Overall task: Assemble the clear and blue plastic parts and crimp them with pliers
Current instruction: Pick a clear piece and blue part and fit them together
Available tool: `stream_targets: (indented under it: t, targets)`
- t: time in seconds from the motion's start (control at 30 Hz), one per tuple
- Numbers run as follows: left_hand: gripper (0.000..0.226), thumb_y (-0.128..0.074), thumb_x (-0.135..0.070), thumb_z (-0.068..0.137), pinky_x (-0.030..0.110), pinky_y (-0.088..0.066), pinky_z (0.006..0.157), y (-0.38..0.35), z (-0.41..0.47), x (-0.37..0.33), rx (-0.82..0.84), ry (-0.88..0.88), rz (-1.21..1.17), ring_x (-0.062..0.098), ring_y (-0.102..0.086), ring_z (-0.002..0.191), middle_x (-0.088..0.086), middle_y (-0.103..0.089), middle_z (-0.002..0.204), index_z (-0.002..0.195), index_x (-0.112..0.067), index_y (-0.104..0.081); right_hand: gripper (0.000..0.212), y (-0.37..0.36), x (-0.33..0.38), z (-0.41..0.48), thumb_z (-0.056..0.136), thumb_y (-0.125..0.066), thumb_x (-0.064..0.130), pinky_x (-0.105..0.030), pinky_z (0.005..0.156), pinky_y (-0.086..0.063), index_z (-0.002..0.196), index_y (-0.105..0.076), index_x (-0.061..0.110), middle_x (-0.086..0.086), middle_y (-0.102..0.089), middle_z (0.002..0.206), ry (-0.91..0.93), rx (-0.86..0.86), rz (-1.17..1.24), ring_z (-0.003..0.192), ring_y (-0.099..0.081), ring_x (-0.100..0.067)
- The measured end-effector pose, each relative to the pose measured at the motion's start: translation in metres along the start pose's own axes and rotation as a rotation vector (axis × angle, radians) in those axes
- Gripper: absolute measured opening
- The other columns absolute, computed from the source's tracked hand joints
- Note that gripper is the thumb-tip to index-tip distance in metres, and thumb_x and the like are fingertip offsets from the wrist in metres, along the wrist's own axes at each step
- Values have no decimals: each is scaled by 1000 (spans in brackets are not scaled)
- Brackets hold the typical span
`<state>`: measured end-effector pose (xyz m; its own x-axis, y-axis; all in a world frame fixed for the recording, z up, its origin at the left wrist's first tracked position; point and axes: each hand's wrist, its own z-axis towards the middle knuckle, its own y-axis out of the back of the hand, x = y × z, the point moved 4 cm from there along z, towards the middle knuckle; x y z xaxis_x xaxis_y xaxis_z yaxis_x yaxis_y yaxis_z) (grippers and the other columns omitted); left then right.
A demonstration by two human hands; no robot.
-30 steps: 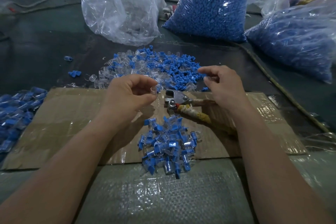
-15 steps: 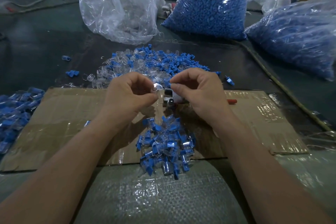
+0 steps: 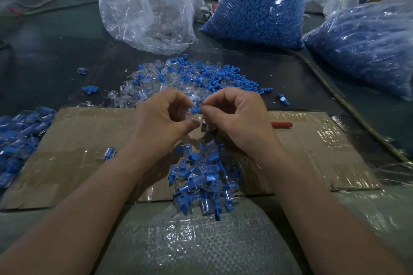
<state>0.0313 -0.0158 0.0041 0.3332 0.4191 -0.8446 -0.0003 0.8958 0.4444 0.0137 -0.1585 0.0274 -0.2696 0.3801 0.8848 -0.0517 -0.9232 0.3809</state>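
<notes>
While hovering above the cardboard [image 3: 89,136], pinching a clear part [image 3: 188,115] with the left hand [image 3: 163,120] and a blue part [image 3: 195,109] with the right hand [image 3: 241,118], held together mid-scene. Just over the pliers [image 3: 281,124], beyond the near pile of joined pieces [image 3: 201,181].

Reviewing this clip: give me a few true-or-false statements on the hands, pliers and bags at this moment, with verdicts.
1. The left hand pinches a clear part and the right hand pinches a blue part. True.
2. The right hand grips the pliers. False: they lie on the cardboard, with the red handle showing beside that hand.
3. A pile of joined parts lies at the cardboard's near edge. True.
4. The leftmost bag is full of blue parts. False: it is slack and holds clear parts.
</notes>
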Motion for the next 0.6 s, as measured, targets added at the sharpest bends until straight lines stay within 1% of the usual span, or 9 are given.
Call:
stream_targets:
  t: [0.03, 0.07, 0.13, 0.23, 0.33, 0.4, 0.5, 0.6]
  targets:
    - [30, -80, -12, 66, 42, -56, 65, 0, 0, -1, -11, -29, 22, 21, -61, 68, 3, -61, 74, 80, -26, -57, 24, -1, 0, 0, 78, -71, 8, -19, 58, -51, 69, -61, 27, 11, -62, 61, -1, -2, -3, 56, -58, -2]
    - [30, -80, -13, 67, 40, -56, 64, 0, 0, -1, -19, -55, 43, 19, -60, 68, 1, -61, 74, 79, -27, -56, 23, -3, 1, -1, 77, -72, 8, -19, 58, -52, 69, -61, 27, 11, -62, 61, -3, -2, -11, 56, -59, -2]
    - [32, -80, -14, 66, 31, -56, 63, 0, 0, -2, -22, -92, 55, 12, -60, 67, -2, -61, 76, 79, -29, -55, 24, -4, 1, -1, 77, -72, 8, -19, 57, -52, 68, -60, 27, 11, -62, 62, -5, -19, -28, 56, -59, -2]
    - [38, -77, -8, 69, 20, -54, 69, -2, -2, -4, -6, -135, 26, 6, -61, 72, -5, -62, 81, 83, -37, -55, 24, -1, 1, -1, 77, -72, 9, -19, 55, -52, 67, -59, 27, 10, -61, 62, 1, -66, -62, 54, -58, -2]
    - [34, -74, -4, 72, 10, -50, 69, -2, -2, -5, -21, -184, 17, 3, -61, 75, -9, -62, 81, 87, -31, -60, 23, 0, 1, -2, 77, -72, 10, -21, 55, -53, 67, -60, 26, 9, -62, 61, -15, -70, -85, 53, -58, -3]
    - [33, -75, -1, 71, 8, -48, 68, -1, -4, -6, -37, -208, 11, 1, -61, 75, -10, -62, 81, 88, -27, -62, 20, -1, 1, -2, 76, -74, 11, -24, 54, -54, 67, -61, 24, 7, -63, 58, -40, -54, -50, 51, -59, -6]
    - [31, -74, -1, 72, 8, -50, 68, 0, -6, -8, -26, -244, 35, 3, -63, 77, -11, -63, 81, 88, -25, -62, 14, -4, 0, -3, 74, -75, 10, -30, 54, -57, 71, -62, 16, -3, -66, 62, -101, 28, 53, 52, -62, -14]
    - [30, -73, 0, 73, 8, -50, 69, 2, -6, -9, -26, -249, 24, 2, -63, 78, -12, -63, 82, 89, -23, -63, 17, -4, -1, -3, 73, -75, 8, -33, 59, -57, 73, -61, 17, -6, -66, 67, -111, 44, 77, 58, -63, -16]
